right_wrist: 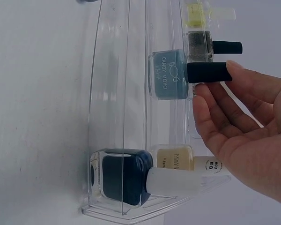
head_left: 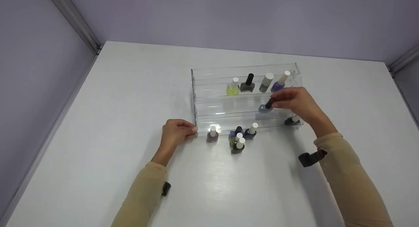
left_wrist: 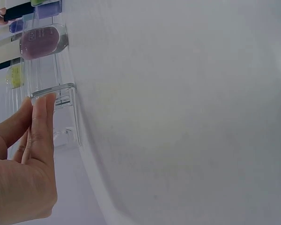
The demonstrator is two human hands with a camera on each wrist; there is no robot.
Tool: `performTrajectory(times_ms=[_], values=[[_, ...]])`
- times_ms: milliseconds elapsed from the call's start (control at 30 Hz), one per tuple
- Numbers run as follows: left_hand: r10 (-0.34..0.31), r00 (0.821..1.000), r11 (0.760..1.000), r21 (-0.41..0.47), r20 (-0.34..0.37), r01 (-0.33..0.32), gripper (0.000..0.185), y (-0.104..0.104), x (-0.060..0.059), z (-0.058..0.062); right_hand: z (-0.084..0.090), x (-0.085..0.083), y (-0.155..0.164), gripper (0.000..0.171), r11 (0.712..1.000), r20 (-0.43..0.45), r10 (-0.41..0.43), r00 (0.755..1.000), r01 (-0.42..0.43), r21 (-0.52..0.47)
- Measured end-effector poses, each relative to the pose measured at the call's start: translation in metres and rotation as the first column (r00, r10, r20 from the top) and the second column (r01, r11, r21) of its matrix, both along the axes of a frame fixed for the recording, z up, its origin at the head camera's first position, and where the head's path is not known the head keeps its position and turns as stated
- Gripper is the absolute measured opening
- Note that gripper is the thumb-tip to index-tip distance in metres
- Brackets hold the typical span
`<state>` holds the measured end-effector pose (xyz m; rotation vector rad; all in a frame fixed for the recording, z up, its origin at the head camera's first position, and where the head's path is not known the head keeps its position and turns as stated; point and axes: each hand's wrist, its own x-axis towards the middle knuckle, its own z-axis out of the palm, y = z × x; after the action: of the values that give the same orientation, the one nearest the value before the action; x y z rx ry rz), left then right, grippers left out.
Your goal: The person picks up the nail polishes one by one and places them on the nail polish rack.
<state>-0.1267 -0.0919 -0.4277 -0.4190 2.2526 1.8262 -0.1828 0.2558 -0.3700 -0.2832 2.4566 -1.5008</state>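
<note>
Right hand (head_left: 296, 102) pinches the black cap of a blue bottle (right_wrist: 168, 75), standing it on the middle step of the clear rack (head_left: 209, 89), right of centre. Left hand (head_left: 175, 132) has near-straight fingers pressed on the rack's front-left corner, gripping nothing. The bottle looks like small glass: light, rigid, smooth, likely breakable if dropped. The cap is the best hold; the glass sides would probably be slippery. Four bottles sit on the rack's top step, more on the bench (head_left: 131, 89) just before the rack.
</note>
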Motion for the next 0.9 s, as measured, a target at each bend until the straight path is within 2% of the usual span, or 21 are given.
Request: performTrajectory(times_ms=[333, 667, 767, 900], values=[[0.008, 1.000, 1.000, 0.015, -0.006, -0.008, 0.011, 0.000, 0.000, 0.000, 0.005, 0.003, 0.002, 0.027, 0.999, -0.017, -0.026, 1.000, 0.026, -0.020], [0.007, 1.000, 1.000, 0.001, 0.010, -0.007, 0.012, 0.000, -0.001, 0.000, 0.019, 0.009, 0.005, 0.026, 0.997, -0.019, -0.074, 0.997, 0.074, 0.032], [-0.003, 1.000, 1.000, -0.024, -0.002, 0.003, 0.011, -0.001, -0.001, -0.001, 0.023, 0.011, 0.006, 0.027, 0.998, -0.020, -0.068, 0.997, 0.068, 0.012], [-0.011, 1.000, 0.999, -0.053, -0.015, 0.010, 0.011, -0.002, 0.000, -0.002, 0.026, 0.013, 0.006, 0.029, 0.999, -0.025, -0.019, 1.000, 0.018, -0.034]])
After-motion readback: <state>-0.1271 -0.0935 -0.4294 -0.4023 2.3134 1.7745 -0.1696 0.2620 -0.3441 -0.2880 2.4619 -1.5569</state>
